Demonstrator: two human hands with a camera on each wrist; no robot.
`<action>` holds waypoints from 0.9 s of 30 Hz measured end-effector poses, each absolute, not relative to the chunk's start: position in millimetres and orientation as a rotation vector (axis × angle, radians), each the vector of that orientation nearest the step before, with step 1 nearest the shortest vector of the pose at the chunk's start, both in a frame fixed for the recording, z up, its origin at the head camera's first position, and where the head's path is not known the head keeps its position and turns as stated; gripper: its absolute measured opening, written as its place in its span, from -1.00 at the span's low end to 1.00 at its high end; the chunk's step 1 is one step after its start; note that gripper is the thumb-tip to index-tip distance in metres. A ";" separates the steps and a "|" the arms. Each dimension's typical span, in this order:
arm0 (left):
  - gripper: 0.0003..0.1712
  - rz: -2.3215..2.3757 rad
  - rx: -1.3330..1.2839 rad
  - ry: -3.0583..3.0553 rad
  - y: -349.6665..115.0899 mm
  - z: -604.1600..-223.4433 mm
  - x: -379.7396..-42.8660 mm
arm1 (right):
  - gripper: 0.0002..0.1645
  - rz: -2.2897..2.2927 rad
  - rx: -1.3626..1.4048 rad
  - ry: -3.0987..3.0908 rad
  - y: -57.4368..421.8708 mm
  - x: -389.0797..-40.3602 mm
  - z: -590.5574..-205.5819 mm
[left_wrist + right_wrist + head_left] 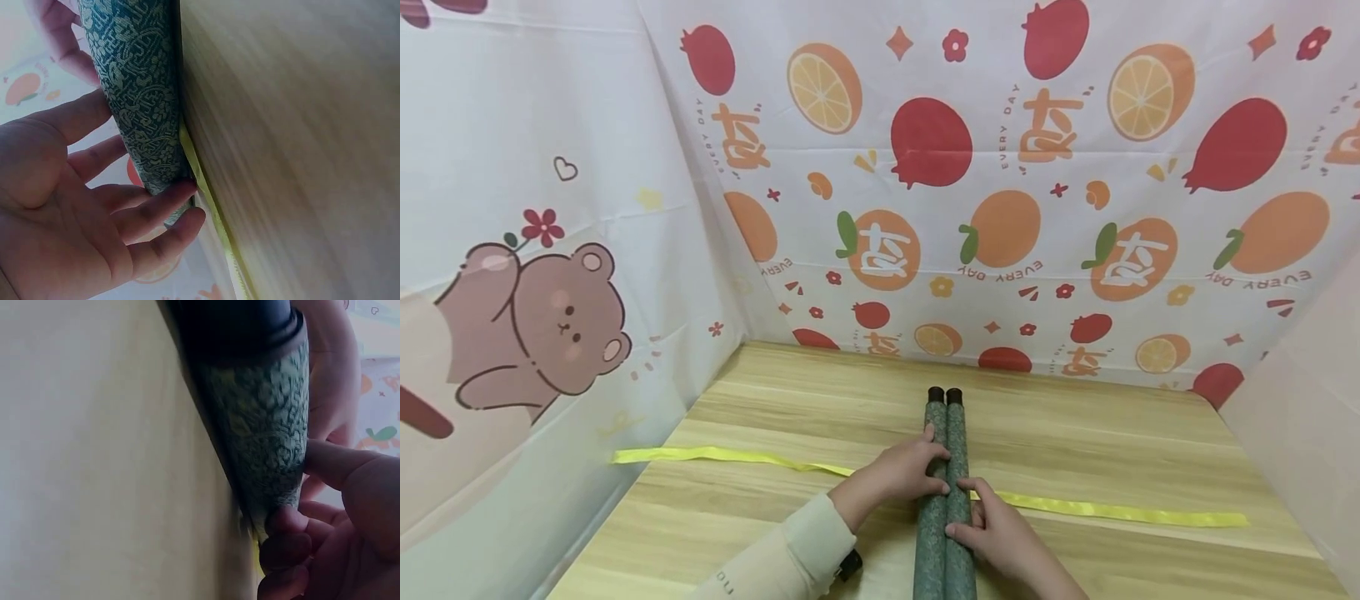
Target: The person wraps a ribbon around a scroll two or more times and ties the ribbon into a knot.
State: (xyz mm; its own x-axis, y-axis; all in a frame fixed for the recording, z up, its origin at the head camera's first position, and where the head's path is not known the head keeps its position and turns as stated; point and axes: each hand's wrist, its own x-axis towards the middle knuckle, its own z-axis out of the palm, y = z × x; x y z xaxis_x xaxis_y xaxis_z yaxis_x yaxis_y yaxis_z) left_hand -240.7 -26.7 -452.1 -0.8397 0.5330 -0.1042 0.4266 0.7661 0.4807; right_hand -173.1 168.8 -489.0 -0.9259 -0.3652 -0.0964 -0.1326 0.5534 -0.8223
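Note:
Two slender green brocade scroll rolls, the left roll (930, 542) and the right roll (959, 558), lie side by side, pointing away from me. Black knobs (944, 394) cap their far ends. My left hand (898, 471) holds the left roll from its outer side, fingers bent against it. From the other side my right hand (1006, 533) grips the right roll between thumb and fingers. A yellow ribbon (1112, 507) crosses the table beneath both rolls. Leafy patterned cloth (140, 94) fills much of the left wrist view, and a black end (240, 325) appears in the right wrist view.
The wooden table (820, 400) carries everything. Its back edge meets a fruit-printed curtain (1060, 317), and a bear-printed curtain (647, 333) hangs along the left. The ribbon's left stretch (715, 454) reaches past the table's left edge. A small black object (850, 566) shows beneath my left sleeve.

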 end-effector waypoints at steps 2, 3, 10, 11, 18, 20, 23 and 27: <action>-0.42 0.662 0.742 2.733 -26.9 -452.4 -241.5 | -0.14 -1.297 -0.434 2.521 169.2 -175.5 -486.5; -0.43 0.667 0.740 2.734 -27.0 -452.4 -241.8 | -0.14 -1.274 -0.443 2.524 169.1 -176.3 -484.7; -0.45 0.685 0.725 2.736 -27.4 -455.2 -242.6 | -0.18 -0.945 -0.496 2.631 161.2 -183.3 -460.0; -0.45 0.686 0.724 2.738 -27.5 -455.2 -242.4 | -0.19 -0.900 -0.507 2.649 159.4 -185.4 -456.3; -0.46 0.699 0.727 2.737 -28.6 -451.7 -237.2 | -0.20 -0.826 -0.515 2.652 154.0 -193.3 -447.3; -0.47 0.709 0.722 2.733 -29.0 -450.4 -236.4 | -0.20 -0.835 -0.518 2.646 154.0 -194.3 -447.5; -0.47 0.722 0.723 2.734 -28.7 -450.0 -236.4 | -0.21 -0.861 -0.525 2.638 153.9 -197.1 -447.2; -0.48 0.737 0.729 2.732 -27.8 -452.2 -236.5 | -0.24 -0.921 -0.505 2.590 155.0 -201.2 -447.7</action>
State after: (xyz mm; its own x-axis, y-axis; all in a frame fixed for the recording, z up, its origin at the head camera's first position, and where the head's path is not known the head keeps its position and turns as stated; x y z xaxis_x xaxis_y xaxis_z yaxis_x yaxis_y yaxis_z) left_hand -236.5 -27.8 -452.2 -0.8529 0.5160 -0.0792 0.4060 0.7511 0.5206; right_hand -201.2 155.0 -447.7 -0.8770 -0.4371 -0.1997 -0.2129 0.7259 -0.6540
